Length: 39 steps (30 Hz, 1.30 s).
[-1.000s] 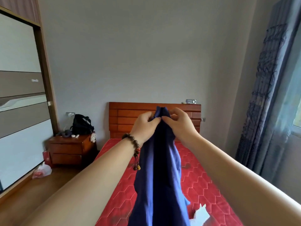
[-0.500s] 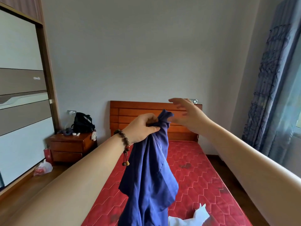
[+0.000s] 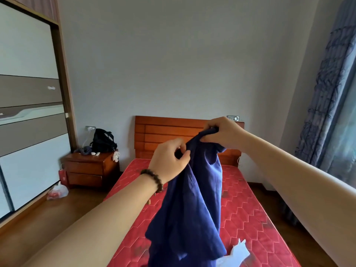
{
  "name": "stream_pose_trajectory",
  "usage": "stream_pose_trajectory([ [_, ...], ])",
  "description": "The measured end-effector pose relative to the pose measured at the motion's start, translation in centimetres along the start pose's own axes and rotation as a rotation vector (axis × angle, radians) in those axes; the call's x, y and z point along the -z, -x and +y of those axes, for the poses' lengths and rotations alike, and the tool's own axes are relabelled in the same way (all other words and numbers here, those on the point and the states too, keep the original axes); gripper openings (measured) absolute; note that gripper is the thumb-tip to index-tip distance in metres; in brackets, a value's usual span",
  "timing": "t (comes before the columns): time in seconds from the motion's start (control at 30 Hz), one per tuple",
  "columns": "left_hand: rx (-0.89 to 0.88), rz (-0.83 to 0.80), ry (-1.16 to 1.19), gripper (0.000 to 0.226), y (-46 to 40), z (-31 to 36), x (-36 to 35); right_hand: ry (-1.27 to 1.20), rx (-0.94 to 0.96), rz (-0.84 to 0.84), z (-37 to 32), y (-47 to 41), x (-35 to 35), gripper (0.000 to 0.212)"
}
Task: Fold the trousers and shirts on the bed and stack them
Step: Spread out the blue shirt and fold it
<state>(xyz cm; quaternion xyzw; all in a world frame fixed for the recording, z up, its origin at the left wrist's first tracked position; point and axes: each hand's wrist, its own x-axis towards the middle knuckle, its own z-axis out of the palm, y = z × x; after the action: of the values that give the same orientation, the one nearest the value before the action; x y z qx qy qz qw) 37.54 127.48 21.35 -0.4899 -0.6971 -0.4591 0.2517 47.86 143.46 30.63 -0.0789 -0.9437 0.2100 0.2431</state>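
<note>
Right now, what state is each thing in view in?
Dark blue cloth garment: held up, hanging unfolded above the bed.
Left hand: pinching the garment's top edge.
Right hand: gripping the garment's top, higher.
White cloth piece: lying crumpled on the red quilted mattress.

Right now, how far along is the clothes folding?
Early, by the look of it. No folded stack shows anywhere on the red bed. In hand: the left hand and right hand both pinch the top edge of a blue garment, which hangs unfolded over the bed. Left: folding it, then the white garment lying unfolded at the near edge, then stacking.
</note>
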Motion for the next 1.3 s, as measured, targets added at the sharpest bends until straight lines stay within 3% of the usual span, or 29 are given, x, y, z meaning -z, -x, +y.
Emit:
stream_pose_trajectory([
  [0.23, 0.144, -0.068, -0.281, 0.047, 3.3, 1.4, -2.8, 0.047, 0.012, 0.010, -0.5, -0.2, -0.4, 0.012],
  [0.53, 0.340, -0.287, -0.155, 0.016, 3.6, -0.2, -4.2, 0.038, 0.008, 0.039, 1.8, 0.2, 1.1, 0.022],
  [0.77, 0.193, -0.273, -0.120, 0.029, 2.6, -3.4, -1.9, 0.146, 0.042, 0.018, 5.5, 1.0, 3.2, 0.014],
  [0.9, 0.229, -0.219, 0.013, 0.033, 1.4, -4.0, 1.1, 0.061, 0.002, 0.063, 5.4, 1.5, 2.8, 0.017],
  [1.0, 0.189, -0.338, -0.043, 0.016, 2.2, -4.7, 2.8, 0.029, -0.047, 0.116, 3.7, 1.4, 2.0, 0.017],
  [1.07, 0.126, -0.399, -0.064, 0.025, 3.4, -5.8, 3.8, 0.058, -0.050, 0.118, 1.8, 1.3, 1.1, 0.018],
  [1.3, 0.123, -0.391, -0.036, 0.006, 7.9, -12.1, 11.4, 0.151, -0.044, 0.131, -7.2, 0.9, -5.5, 0.012],
])
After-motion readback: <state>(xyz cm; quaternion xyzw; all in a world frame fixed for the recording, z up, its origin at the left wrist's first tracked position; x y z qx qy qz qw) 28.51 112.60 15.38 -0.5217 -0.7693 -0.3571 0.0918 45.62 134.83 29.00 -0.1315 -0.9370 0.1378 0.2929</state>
